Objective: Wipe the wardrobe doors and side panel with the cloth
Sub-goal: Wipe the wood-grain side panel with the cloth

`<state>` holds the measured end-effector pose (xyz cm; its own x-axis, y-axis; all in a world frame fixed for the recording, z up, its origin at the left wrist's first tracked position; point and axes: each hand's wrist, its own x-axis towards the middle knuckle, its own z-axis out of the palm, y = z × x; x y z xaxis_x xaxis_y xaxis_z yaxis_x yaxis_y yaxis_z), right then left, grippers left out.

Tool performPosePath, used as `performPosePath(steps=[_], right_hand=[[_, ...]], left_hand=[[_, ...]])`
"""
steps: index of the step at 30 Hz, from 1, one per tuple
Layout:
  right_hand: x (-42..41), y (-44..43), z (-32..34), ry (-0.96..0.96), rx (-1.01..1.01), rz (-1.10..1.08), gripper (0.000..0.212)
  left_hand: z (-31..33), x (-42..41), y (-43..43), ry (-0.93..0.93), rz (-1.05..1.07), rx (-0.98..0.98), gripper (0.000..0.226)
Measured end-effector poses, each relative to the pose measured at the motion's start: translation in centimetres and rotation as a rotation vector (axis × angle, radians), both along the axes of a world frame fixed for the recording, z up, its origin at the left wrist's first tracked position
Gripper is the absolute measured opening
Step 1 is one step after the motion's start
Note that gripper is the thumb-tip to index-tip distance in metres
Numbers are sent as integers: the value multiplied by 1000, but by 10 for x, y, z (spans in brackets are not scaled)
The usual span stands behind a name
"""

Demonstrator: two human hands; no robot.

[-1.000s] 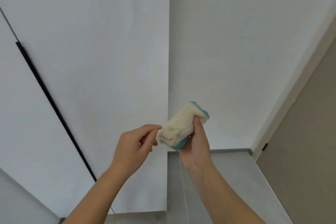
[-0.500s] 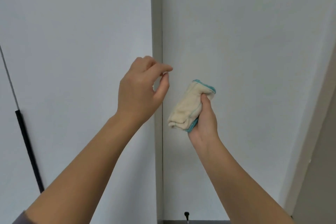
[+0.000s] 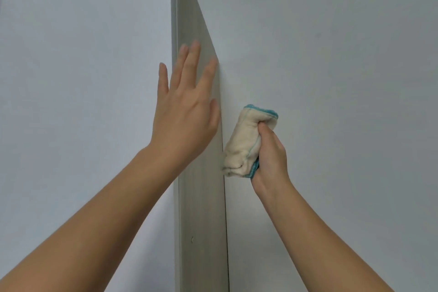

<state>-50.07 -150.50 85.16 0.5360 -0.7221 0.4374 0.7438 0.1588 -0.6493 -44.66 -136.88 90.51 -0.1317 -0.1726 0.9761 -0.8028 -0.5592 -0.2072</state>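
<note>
The left hand is spread flat, fingers straight, over the beige side panel, holding nothing. Just right of it, beside the panel's right edge, the right hand grips the folded cloth (cream, teal-edged) in curled fingers.

Plain white wall rt (even light).

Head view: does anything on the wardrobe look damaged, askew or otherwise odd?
Nothing stands out. The wood-grain panel and the white surfaces beside it show no stains or damage. The right hand grips the bunched cloth; the left hand is open over the panel.
</note>
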Motion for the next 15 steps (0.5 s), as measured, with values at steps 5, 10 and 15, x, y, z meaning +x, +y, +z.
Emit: performPosePath(steps=[5,10,15], right_hand=[[36,-38,36,-57,-108,80,17],[72,-65,82,-112,-277,148,16],[92,-66,143,-284,-407,119,16]], left_hand=[[26,7,-18,-18,183,-69,64],[60,12,-29,18,355,-164,63],[105,16,-42,58,475,-183,61]])
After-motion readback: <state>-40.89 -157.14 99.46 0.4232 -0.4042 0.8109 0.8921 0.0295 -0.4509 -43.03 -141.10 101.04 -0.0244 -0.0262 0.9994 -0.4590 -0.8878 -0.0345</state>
